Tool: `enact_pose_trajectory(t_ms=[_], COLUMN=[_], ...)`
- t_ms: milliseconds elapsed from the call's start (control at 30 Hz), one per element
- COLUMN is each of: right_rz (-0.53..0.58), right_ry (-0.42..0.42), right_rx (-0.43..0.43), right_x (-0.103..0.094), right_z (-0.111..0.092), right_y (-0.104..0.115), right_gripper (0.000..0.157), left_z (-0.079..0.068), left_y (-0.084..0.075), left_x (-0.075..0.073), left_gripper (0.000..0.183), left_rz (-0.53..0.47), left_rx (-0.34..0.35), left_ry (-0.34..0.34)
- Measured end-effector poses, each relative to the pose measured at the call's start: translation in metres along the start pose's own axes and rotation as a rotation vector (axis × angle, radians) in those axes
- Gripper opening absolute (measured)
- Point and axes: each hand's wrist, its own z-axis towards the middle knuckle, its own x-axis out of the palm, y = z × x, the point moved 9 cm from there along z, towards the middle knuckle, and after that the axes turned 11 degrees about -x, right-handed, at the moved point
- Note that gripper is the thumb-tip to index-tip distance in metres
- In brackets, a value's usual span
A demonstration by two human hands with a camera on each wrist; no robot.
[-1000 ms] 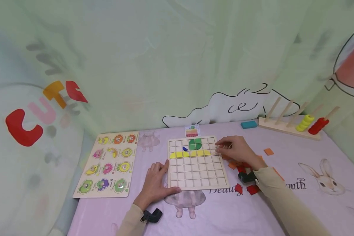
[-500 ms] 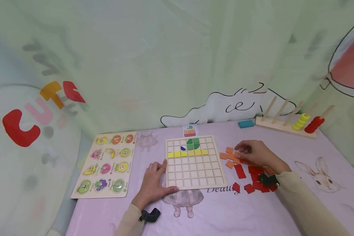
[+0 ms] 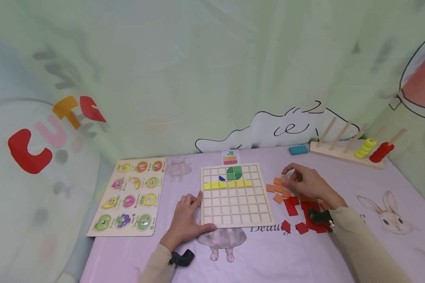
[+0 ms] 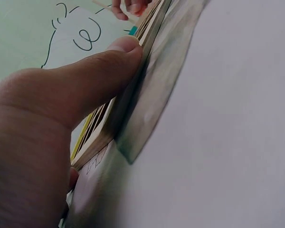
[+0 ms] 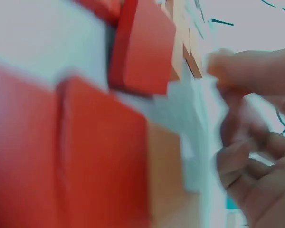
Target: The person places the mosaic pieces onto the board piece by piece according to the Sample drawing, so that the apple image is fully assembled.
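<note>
My left hand [image 3: 185, 220] holds the near left corner of a wooden grid board [image 3: 230, 208]. Its thumb [image 4: 99, 71] lies along the near edge and the fingers are at the left side. Green leaf-like tiles [image 3: 234, 173], a small blue tile [image 3: 222, 178] and a row of yellow tiles [image 3: 235, 183] lie in the upper part of the grid. Over the orange tiles [image 3: 278, 198], right of the board, my right hand [image 3: 306, 182] has thumb and index finger apart. Red tiles [image 3: 291, 208] lie in front of and beneath that hand, large in the right wrist view.
A picture card [image 3: 231, 157] lies behind the board. At far left is a fruit puzzle board [image 3: 127, 212]. A teal block [image 3: 298, 150] and a peg stand [image 3: 347, 155] with yellow and red rings are at the back right. A printed cloth hangs behind.
My right hand has moved from the board's right edge rightward to over the orange tiles. My left hand has stayed at the board's corner.
</note>
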Motion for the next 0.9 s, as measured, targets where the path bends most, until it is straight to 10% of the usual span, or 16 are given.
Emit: enact_pose_trajectory(t_ms=[233,467,900], right_rz=[0.204,0.365,0.173], right_ry=[-0.201,-0.159,-0.043], right_rx=[-0.017,-0.044,-0.141], right_x=[0.008,0.036,0.063], right_z=[-0.001,0.006,0.02], right_y=[0.001,0.016,0.052], right_gripper=[0.042,0.045,0.034], left_z=[0.0,-0.001,-0.001], left_y=[0.0,-0.002,-0.002], left_x=[0.0,-0.002,-0.002], left_gripper=[0.119,0.118,0.118], left_rz=[0.005,-0.01,0.003], left_rx=[-0.007,0.009,0.022], left_ry=[0.002,-0.016,-0.033])
